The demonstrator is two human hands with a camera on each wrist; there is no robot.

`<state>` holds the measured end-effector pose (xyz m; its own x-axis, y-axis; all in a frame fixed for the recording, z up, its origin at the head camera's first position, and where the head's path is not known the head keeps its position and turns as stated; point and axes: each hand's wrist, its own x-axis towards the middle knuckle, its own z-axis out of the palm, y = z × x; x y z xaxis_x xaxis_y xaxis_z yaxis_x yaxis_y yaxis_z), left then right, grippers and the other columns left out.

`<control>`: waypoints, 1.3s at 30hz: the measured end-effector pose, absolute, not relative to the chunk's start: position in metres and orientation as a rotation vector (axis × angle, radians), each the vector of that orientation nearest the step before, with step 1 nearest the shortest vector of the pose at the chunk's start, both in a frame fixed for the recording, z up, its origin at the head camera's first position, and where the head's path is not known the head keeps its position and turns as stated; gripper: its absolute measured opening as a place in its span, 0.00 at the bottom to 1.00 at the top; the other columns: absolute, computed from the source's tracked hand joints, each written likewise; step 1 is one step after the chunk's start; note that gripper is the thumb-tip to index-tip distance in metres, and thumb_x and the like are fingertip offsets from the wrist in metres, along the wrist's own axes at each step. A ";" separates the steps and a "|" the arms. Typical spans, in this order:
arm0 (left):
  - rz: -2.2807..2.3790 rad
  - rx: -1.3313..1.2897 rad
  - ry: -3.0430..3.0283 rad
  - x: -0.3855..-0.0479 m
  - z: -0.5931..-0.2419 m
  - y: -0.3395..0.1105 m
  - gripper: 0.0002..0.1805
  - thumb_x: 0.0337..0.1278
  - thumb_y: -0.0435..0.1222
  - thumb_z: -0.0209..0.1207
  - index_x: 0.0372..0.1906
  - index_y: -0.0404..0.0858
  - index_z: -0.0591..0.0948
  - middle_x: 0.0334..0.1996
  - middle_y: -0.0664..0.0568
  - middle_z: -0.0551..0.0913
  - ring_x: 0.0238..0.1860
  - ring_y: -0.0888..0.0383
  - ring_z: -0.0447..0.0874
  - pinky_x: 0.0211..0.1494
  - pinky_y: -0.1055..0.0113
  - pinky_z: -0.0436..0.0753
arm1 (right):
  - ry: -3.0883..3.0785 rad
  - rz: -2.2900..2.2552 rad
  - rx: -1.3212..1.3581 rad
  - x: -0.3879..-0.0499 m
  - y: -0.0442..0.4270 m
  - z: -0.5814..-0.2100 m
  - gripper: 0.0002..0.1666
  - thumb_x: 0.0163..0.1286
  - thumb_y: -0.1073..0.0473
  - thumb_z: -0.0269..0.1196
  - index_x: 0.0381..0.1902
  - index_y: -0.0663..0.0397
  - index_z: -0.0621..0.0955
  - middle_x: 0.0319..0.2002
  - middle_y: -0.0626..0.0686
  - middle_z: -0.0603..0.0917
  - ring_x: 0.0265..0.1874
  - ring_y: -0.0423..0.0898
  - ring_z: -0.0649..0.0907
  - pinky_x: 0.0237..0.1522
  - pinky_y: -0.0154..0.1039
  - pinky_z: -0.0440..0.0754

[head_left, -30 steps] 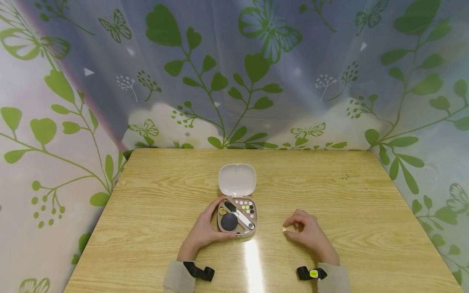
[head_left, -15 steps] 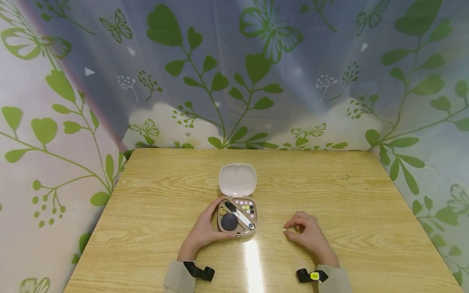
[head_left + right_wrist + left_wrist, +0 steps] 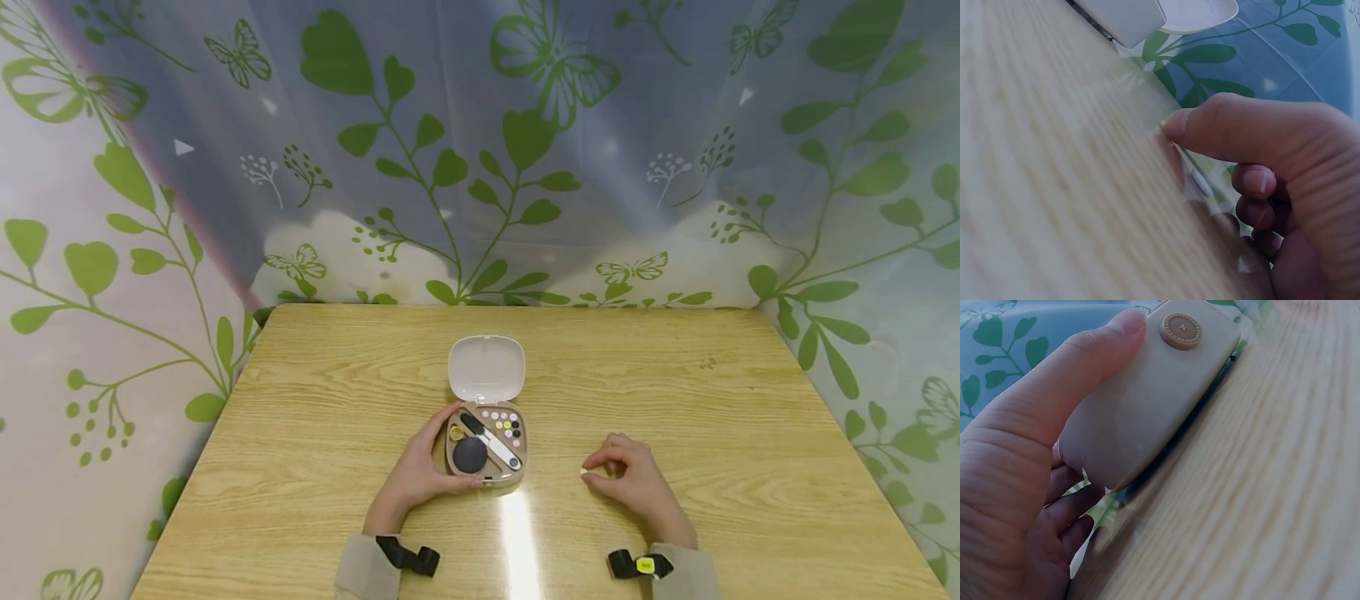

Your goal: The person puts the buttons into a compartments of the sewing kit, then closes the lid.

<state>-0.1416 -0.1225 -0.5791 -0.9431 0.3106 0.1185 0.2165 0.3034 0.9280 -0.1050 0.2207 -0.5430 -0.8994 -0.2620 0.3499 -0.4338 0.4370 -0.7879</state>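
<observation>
My left hand (image 3: 416,475) grips the left side of a small beige sewing kit case (image 3: 504,481), thumb at its front. Its lid (image 3: 486,368) stands raised at the back. Inside lie a dark round piece (image 3: 470,455), a white and black folding tool (image 3: 497,445), a gold ring-like thimble (image 3: 456,432) and several small coloured discs (image 3: 507,425). The left wrist view shows a button-shaped clasp (image 3: 1181,331) on the case front. To the right, my right hand (image 3: 633,479) pinches a tiny pale piece (image 3: 583,472) between thumb and forefinger, low over the table; its kind is unclear.
The wood-grain table (image 3: 337,367) extends around the case on all sides. A curtain with green leaves and butterflies (image 3: 480,208) hangs behind the table's back edge and down both sides. Glare (image 3: 517,533) runs across the table in front of the case.
Almost nothing moves. The right hand shifts a hair to the right, still pinching the tiny piece, which shows at a slightly different angle. The left hand keeps its hold on the case.
</observation>
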 end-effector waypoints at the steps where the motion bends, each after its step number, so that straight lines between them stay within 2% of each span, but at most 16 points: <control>1: 1.741 0.496 2.461 -0.141 -0.578 -0.122 0.65 0.20 0.48 0.85 0.75 0.59 0.62 0.71 0.60 0.66 0.73 0.57 0.60 0.75 0.50 0.58 | -2.509 1.461 0.613 -0.105 0.221 -0.544 0.13 0.44 0.78 0.76 0.26 0.60 0.87 0.19 0.60 0.71 0.21 0.53 0.69 0.24 0.38 0.67; 3: 1.749 0.491 2.447 -0.138 -0.568 -0.121 0.65 0.22 0.44 0.85 0.75 0.54 0.63 0.72 0.56 0.65 0.73 0.55 0.59 0.75 0.49 0.58 | -2.506 1.468 0.611 -0.106 0.222 -0.545 0.13 0.44 0.78 0.75 0.25 0.60 0.87 0.19 0.60 0.71 0.21 0.53 0.69 0.24 0.39 0.68; 6: 1.761 0.494 2.437 -0.138 -0.568 -0.121 0.65 0.22 0.42 0.85 0.76 0.53 0.63 0.72 0.55 0.65 0.73 0.54 0.59 0.75 0.49 0.57 | -2.498 1.480 0.610 -0.106 0.222 -0.545 0.12 0.45 0.78 0.75 0.25 0.60 0.87 0.18 0.60 0.71 0.20 0.53 0.69 0.23 0.38 0.68; 11: 1.739 0.513 2.466 -0.141 -0.578 -0.123 0.65 0.20 0.51 0.85 0.75 0.58 0.63 0.71 0.62 0.66 0.73 0.58 0.60 0.74 0.49 0.59 | -2.476 1.499 0.596 -0.104 0.220 -0.544 0.12 0.45 0.80 0.74 0.24 0.62 0.87 0.18 0.59 0.71 0.20 0.52 0.69 0.23 0.37 0.67; 14: 1.731 0.516 2.469 -0.141 -0.578 -0.123 0.65 0.20 0.52 0.84 0.75 0.58 0.62 0.71 0.62 0.66 0.73 0.57 0.60 0.74 0.49 0.59 | -2.461 1.513 0.590 -0.104 0.220 -0.544 0.12 0.45 0.80 0.74 0.24 0.62 0.87 0.18 0.58 0.72 0.20 0.50 0.69 0.24 0.35 0.67; 24: 1.729 0.512 2.465 -0.141 -0.578 -0.123 0.65 0.21 0.52 0.84 0.75 0.58 0.62 0.71 0.62 0.65 0.73 0.57 0.60 0.74 0.49 0.59 | -2.456 1.504 0.640 -0.106 0.221 -0.545 0.11 0.48 0.80 0.73 0.25 0.63 0.87 0.17 0.58 0.72 0.19 0.54 0.70 0.22 0.35 0.69; 39: 1.721 0.514 2.479 -0.141 -0.577 -0.123 0.65 0.21 0.53 0.84 0.76 0.56 0.62 0.71 0.61 0.66 0.73 0.56 0.60 0.74 0.49 0.58 | -2.521 1.463 0.587 -0.106 0.216 -0.534 0.10 0.49 0.77 0.74 0.26 0.60 0.88 0.18 0.53 0.72 0.20 0.50 0.70 0.24 0.33 0.68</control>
